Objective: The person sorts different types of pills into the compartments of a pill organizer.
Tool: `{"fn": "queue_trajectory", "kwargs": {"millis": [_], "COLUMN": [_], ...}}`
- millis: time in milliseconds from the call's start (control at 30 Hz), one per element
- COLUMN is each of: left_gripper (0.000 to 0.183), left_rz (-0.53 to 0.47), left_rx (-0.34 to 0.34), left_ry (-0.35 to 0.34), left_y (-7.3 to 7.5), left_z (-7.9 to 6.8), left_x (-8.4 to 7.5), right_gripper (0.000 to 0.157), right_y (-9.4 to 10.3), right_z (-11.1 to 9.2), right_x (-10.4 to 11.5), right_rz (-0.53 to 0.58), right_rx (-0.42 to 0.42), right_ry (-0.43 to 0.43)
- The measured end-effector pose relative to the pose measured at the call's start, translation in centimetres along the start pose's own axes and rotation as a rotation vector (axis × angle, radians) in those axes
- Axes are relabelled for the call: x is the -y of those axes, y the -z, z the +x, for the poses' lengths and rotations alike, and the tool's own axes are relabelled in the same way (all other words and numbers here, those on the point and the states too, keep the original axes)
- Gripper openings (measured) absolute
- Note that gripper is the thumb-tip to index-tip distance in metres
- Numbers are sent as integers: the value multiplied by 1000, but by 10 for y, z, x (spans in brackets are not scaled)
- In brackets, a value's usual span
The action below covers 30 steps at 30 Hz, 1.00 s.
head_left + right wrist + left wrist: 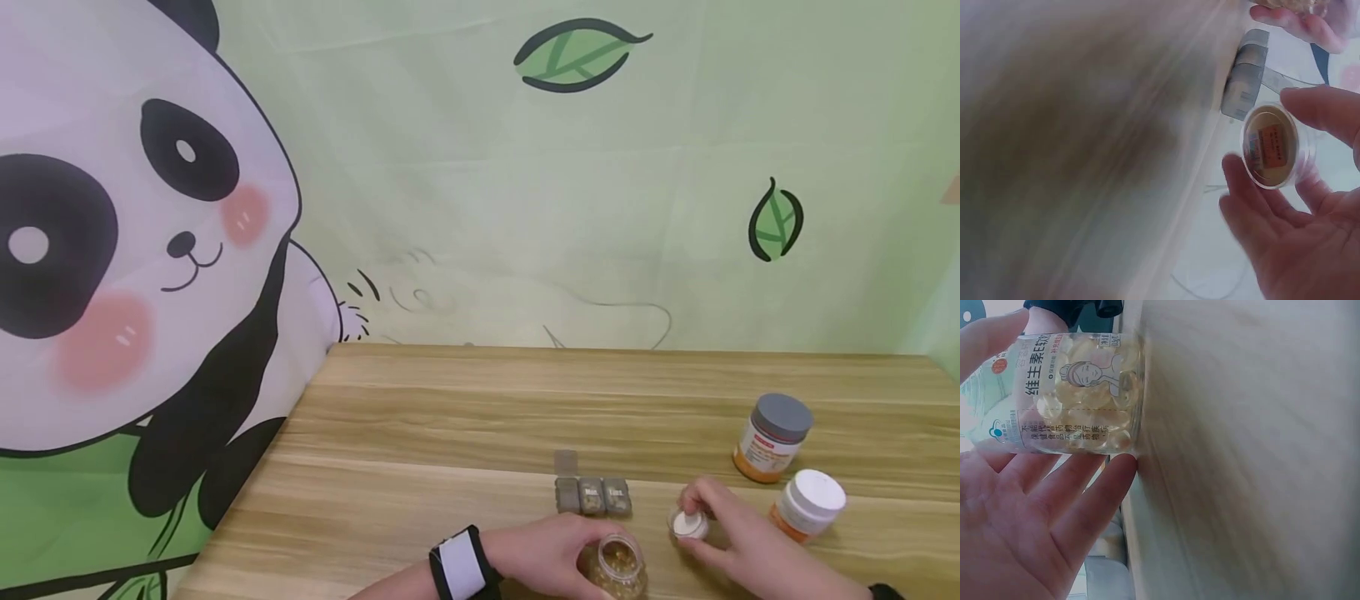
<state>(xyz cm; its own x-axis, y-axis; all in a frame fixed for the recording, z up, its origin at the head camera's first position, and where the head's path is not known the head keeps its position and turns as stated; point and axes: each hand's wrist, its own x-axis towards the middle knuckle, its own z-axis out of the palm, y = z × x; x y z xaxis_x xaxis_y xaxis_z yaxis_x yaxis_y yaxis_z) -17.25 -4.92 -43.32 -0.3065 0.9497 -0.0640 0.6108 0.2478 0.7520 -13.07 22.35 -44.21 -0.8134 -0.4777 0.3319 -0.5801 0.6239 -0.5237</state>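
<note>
My left hand holds a clear bottle of amber softgels between thumb and fingers. The bottle is open at the top, and in the left wrist view its printed label faces the camera, with its base close to the tabletop. To the right, my right hand pinches a bottle cap, white on top with a clear rim. Its tan underside carries an orange sticker in the right wrist view. Beyond the hands lies a small grey pill organizer, its leftmost lid flipped back.
A jar with a grey lid stands at the right, behind a white-lidded jar near my right forearm. The wooden table ends at a green panda-print cloth.
</note>
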Motion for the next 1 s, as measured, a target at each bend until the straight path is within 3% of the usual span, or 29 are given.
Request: {"fn": "queue_trajectory", "kwargs": {"millis": [233,500,700,800,933,1000], "left_gripper": [43,45,46,51,63,64], "left_rz": [-6,14,10,27,34,19], "left_rx": [-6,-3,-5,-3,-19,-66], "left_ry": [-6,19,30,32,56,69], "left_y": [0,2,2,3,6,10], "left_z": [0,0,1,0,-7,-15], "left_x": [1,-1,-2,-3,-5,-7], "right_gripper": [46,48,45,47,56,60], "right_y": [-2,-1,-1,-1,0,0], "right_z": [3,7,8,8,6,5], "right_x": [-2,-3,-4,-3,1,5], "right_rz": [-95,-121,-173,-186,-205,-200], "right_rx": [13,171,183,211,231,222], "right_ry": [7,-70,-26,-46,-65,-49]}}
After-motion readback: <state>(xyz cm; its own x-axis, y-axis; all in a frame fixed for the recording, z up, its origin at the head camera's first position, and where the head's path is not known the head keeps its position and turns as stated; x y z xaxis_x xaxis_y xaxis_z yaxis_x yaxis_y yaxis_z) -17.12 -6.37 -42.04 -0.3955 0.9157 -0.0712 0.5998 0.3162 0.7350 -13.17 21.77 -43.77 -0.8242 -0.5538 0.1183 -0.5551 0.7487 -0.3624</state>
